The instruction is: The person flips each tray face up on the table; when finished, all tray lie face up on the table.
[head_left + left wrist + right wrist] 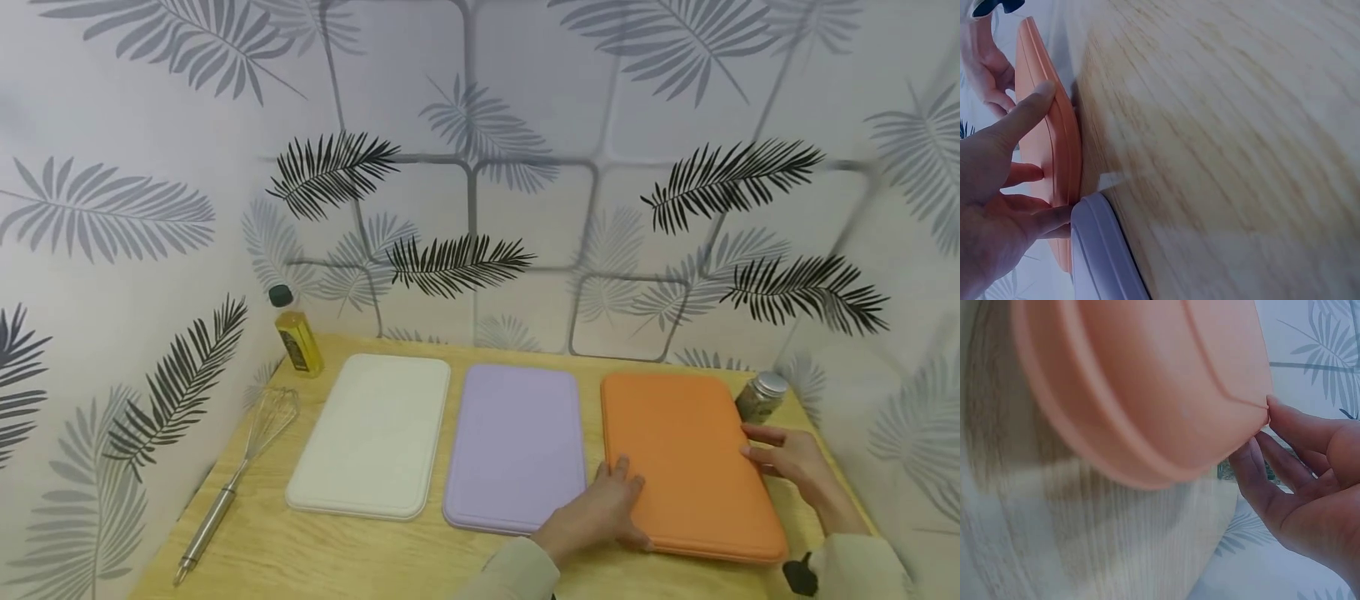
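Note:
An orange rectangular cutting board [686,458] with rounded corners lies at the right of the wooden table. My left hand [596,512] rests on its near left corner, fingers spread. In the left wrist view, the thumb presses the near edge, and some fingers reach between it and the lavender board [1100,250]. On the opposite side, my right hand [802,471] pinches the orange board's right edge; the right wrist view shows the thumb [1297,425] at the upper rim and fingers below. Whether the board is slightly raised, I cannot tell.
Beside the orange board lie the lavender board [517,442] and a white board [375,433]. A silver-lidded jar [761,398] stands by the right hand. At the left are a whisk [217,512] and a yellow bottle [300,342]. Patterned walls enclose the table.

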`<state>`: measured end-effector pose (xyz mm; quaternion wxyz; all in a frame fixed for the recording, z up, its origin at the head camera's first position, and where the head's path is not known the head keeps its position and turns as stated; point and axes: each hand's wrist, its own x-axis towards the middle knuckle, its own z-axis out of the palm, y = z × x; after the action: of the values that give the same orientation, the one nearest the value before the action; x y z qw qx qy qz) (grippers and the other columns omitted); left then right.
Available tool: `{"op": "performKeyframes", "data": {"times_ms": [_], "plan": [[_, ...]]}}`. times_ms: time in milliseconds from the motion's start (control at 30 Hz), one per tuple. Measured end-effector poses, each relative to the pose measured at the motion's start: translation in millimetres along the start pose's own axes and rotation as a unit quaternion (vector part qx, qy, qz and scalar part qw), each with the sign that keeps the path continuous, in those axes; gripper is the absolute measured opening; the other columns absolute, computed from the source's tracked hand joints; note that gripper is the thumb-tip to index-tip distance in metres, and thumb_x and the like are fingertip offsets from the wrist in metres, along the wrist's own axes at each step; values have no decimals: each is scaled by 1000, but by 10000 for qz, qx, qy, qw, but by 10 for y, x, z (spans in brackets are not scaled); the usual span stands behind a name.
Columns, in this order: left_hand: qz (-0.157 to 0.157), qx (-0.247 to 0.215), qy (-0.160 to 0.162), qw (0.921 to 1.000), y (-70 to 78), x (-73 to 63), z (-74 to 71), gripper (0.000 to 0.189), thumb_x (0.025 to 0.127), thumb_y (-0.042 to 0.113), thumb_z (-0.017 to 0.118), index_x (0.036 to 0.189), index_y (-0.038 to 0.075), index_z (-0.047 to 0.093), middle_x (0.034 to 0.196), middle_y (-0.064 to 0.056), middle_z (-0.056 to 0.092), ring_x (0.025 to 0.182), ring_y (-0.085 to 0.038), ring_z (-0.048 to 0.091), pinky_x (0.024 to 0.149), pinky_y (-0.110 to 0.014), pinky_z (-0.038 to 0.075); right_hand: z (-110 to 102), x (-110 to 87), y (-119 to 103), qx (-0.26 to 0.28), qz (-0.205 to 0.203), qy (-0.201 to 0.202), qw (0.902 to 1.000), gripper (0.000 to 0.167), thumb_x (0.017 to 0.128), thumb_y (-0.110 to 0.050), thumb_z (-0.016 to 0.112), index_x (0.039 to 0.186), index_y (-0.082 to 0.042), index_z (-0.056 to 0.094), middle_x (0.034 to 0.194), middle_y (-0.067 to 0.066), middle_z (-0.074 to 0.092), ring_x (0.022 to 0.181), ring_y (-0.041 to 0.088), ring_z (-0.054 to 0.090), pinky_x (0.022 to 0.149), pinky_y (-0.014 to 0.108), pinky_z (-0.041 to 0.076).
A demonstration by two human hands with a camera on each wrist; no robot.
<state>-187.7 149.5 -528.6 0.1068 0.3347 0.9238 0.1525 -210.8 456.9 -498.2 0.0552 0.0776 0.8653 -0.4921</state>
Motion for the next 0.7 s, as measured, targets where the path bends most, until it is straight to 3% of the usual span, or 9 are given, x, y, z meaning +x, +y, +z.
{"op": "performKeyframes", "data": {"times_ms": [233,433,700], "plan": [[-40,-151,-76,9998,12,-62,-11,87,71,53,80,143,19,46,154,-12,29,133,-41,38,94,-41,51,-4,24,-77,60,51,48,10000,58,86,-7,70,132,18,43,109,13,68,74,2,66,68,28,59],[-46,-178,-121,9998,5,-106,-2,93,70,52,80,147,19,40,156,-12,24,136,-42,33,93,-40,52,-5,-9,-157,-182,70,80,9998,61,87,-11,70,134,17,43,117,24,63,75,2,66,69,30,59],[-32,-140,-6,9999,-1,-125,17,93,70,49,82,147,18,40,156,-12,26,134,-41,37,93,-39,52,-60,-64,-272,-439,40,-199,9988,66,90,-23,69,137,13,41,126,31,55,82,6,68,71,24,57]]}}
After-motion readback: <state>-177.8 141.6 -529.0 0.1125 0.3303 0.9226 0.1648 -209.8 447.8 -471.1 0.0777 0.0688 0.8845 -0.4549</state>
